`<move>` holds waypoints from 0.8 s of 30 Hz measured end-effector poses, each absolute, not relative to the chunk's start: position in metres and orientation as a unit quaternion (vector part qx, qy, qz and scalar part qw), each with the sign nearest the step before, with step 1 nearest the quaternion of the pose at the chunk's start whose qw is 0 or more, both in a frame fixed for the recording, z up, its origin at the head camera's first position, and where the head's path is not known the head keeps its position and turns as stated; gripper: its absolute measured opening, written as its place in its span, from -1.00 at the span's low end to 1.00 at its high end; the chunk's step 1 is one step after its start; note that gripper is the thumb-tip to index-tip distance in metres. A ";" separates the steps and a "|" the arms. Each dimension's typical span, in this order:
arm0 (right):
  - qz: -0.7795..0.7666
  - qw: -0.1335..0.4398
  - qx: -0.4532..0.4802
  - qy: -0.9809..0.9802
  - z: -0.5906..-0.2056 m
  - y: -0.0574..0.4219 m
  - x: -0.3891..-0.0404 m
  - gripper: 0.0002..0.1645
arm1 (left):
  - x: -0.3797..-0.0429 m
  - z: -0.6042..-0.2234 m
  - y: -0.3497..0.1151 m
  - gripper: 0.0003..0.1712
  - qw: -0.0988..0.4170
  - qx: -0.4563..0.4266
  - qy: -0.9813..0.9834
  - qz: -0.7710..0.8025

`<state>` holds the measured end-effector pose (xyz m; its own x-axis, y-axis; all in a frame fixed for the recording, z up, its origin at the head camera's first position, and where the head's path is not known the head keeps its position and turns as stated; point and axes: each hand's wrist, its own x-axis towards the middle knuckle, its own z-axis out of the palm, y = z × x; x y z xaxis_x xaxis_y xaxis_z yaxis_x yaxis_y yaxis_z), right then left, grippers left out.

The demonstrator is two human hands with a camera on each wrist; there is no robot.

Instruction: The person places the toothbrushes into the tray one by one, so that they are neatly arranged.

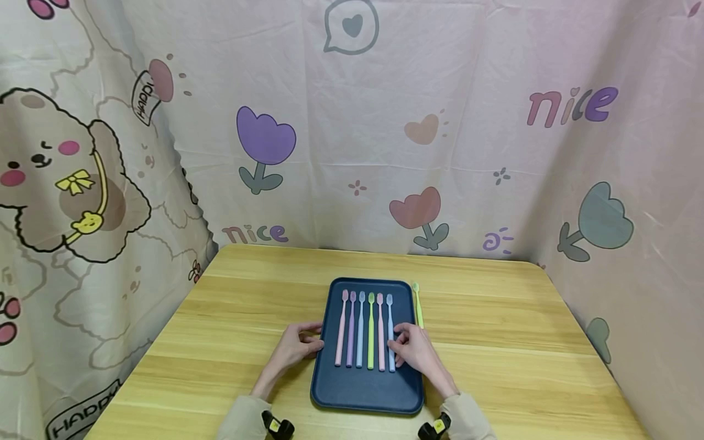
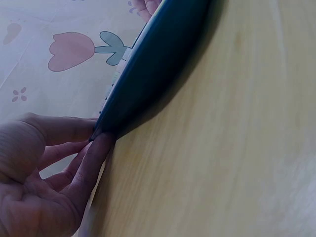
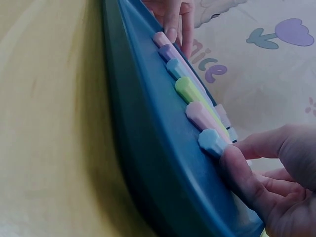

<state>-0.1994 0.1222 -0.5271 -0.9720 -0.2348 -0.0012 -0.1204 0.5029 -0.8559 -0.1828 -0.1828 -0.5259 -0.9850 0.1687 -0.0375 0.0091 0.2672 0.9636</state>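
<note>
A dark blue tray (image 1: pixel 365 391) lies on the table with several toothbrushes in an upright row, heads toward the far side. From left to right they are pink, purple (image 1: pixel 351 330), blue, green (image 1: pixel 371 330), pink and blue. My left hand (image 1: pixel 297 345) grips the tray's left rim between thumb and fingers, as the left wrist view shows. At the row's right end, my right hand (image 1: pixel 414 349) pinches the light blue toothbrush (image 3: pixel 211 142) between thumb and index finger near its handle. That brush lies on the tray, beside the pink one (image 3: pixel 200 114).
Another green toothbrush (image 1: pixel 418 302) lies on the wooden table (image 1: pixel 495 342) just outside the tray's right rim, partly hidden by my right hand. A printed curtain (image 1: pixel 352 122) hangs behind the table and along both sides.
</note>
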 end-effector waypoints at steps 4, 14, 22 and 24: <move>-0.489 0.058 -0.103 0.864 -0.527 0.122 -0.200 -0.57 | -0.183 -0.526 -0.183 -0.40 0.066 0.061 0.791 0.605; -0.492 0.056 -0.103 0.863 -0.527 0.122 -0.200 -0.58 | -0.184 -0.527 -0.183 -0.41 0.066 0.053 0.794 0.603; -0.543 -0.032 -0.063 0.837 -0.530 0.137 -0.206 -0.66 | -0.184 -0.528 -0.183 -0.41 0.065 0.049 0.799 0.596; -0.555 -0.075 -0.040 0.828 -0.533 0.146 -0.211 -0.70 | -0.184 -0.529 -0.183 -0.41 0.065 0.046 0.800 0.594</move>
<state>-0.2113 0.1462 -0.5328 -0.9855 0.0163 0.1689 -0.1500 0.3817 -0.9120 -0.1845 -0.1825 -0.5287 -0.9873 0.1511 -0.0484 -0.0026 0.2891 0.9573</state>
